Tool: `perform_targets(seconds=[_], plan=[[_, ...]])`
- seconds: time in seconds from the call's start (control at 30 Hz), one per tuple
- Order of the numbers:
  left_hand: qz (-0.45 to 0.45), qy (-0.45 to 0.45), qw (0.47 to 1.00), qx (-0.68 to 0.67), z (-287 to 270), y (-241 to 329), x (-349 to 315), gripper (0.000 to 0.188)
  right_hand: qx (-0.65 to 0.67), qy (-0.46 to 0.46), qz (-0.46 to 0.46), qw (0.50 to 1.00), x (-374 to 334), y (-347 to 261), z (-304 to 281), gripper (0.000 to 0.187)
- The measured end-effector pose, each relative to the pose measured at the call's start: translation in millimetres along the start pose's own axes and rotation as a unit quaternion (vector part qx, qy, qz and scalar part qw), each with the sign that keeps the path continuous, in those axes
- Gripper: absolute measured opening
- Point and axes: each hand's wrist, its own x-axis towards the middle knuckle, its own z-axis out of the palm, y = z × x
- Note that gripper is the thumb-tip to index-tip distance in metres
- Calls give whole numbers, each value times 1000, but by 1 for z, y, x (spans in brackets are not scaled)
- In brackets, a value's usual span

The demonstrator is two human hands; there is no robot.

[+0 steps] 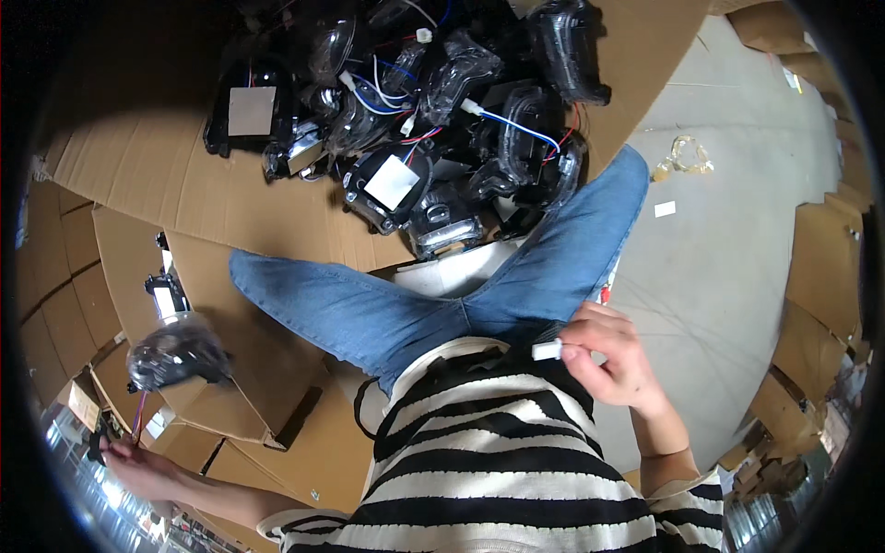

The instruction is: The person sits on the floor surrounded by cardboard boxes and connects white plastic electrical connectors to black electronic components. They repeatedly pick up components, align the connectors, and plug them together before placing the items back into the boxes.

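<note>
White connector plug (547,350) pinched in my right hand (613,361); left hand (138,461) dangles a black lamp unit (175,355) by its wires, clear of cardboard (277,203).

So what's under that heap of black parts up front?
The heap of black lamp-like parts with blue, white and red wires lies on flattened brown cardboard, which shows around its edges. Whatever sits below the middle of the pile is covered, as is the floor beneath the cardboard.

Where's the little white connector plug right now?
In the head view, the white plug is pinched in the right hand, at the person's right hip, just over the striped shirt.
</note>
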Motion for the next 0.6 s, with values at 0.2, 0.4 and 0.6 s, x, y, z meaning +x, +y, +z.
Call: perform_targets(seconds=[0.2, 0.4, 0.6], plan=[[403, -95, 780, 469, 114, -57, -44, 34, 20, -1, -11, 1000, -3, 1, 8, 1], [-108, -587, 798, -84, 307, -7, -218, 24, 34, 10, -7, 999, -12, 6, 6, 2], [-176, -649, 734, -97, 427, 4, -299, 46, 38, 42, 8, 998, -22, 11, 5, 1]])
